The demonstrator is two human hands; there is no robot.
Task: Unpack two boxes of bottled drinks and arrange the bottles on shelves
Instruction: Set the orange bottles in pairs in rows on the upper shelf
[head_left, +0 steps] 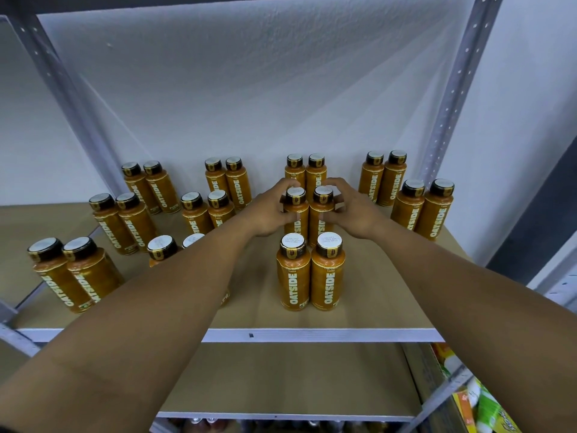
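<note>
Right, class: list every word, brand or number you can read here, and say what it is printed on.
"OATSIDE": runs vertically on the bottle labels.
"Latte": small, above it on the front bottles.
Cap tops: printed codes, too small to read.
Green packaging at lower right: lettering cut off, unreadable.

The left arm [140,323] and right arm [452,292] are bare along all that shows, from near the elbow down to the wrist. The left hand [268,214] and right hand [352,212] are bare too. The nails [339,206] that show are short and pale. A faint crease crosses the left arm low in view.
</note>
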